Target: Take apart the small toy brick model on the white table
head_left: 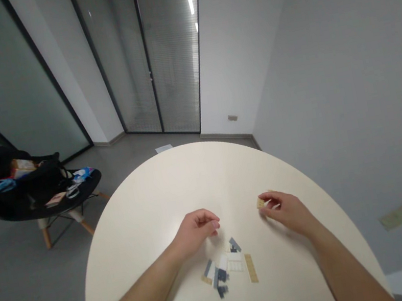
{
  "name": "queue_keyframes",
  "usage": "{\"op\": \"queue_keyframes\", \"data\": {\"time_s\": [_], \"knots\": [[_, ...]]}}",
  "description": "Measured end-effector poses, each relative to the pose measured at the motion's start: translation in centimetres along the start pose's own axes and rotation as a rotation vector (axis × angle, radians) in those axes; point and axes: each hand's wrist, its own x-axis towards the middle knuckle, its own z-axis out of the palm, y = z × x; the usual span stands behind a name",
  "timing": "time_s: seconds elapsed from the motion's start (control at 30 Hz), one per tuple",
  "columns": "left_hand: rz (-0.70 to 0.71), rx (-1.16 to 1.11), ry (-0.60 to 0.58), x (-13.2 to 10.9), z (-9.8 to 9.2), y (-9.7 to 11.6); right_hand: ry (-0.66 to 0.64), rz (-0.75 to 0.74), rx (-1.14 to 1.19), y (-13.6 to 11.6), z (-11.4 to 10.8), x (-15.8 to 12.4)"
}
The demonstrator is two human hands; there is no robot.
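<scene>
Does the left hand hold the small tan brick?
No, the small tan brick is pinched by the right hand, and the left hand shows nothing held.

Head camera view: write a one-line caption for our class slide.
Right hand pinches a tan brick at a round white table, near loose grey and tan bricks.

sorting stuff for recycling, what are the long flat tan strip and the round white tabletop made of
The long flat tan strip looks like moulded plastic, matte, going by its even colour and crisp edges, though small in view. The round white tabletop looks like laminate or painted board, satin, smooth, with no visible grain.
</scene>
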Motion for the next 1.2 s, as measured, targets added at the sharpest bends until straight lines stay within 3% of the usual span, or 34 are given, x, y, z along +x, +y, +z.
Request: {"op": "queue_keyframes", "data": {"time_s": [0.2, 0.5, 0.6, 0.7, 0.8, 0.97, 1.2], "knots": [[0.004, 0.013, 0.011, -0.1, 0.1, 0.2, -0.096, 0.152, -0.103, 2.2, -2.1, 0.0], [0.075, 0.303, -0.031, -1.1, 1.0, -0.7, -0.177, 0.2, -0.045, 4.2, -2.0, 0.0], [0.159, 0.453, -0.104, -2.0, 1.8, -0.1, -0.18, 0.21, -0.045, 4.4, -2.0, 0.0], [0.342, 0.634, -0.238, -2.9, 2.7, 0.3, -0.178, 0.224, -0.034, 4.4, -2.1, 0.0], [0.437, 0.771, -0.361, -3.7, 3.6, 0.2, -0.183, 0.228, -0.012, 4.4, -2.2, -0.1], [0.469, 0.94, -0.454, -4.2, 4.3, -0.4, -0.192, 0.215, -0.001, 4.7, -2.3, -0.1], [0.448, 0.978, -0.46, -4.0, 4.7, -1.0, -0.122, 0.249, -0.036, 3.4, -2.7, -0.2]]}}
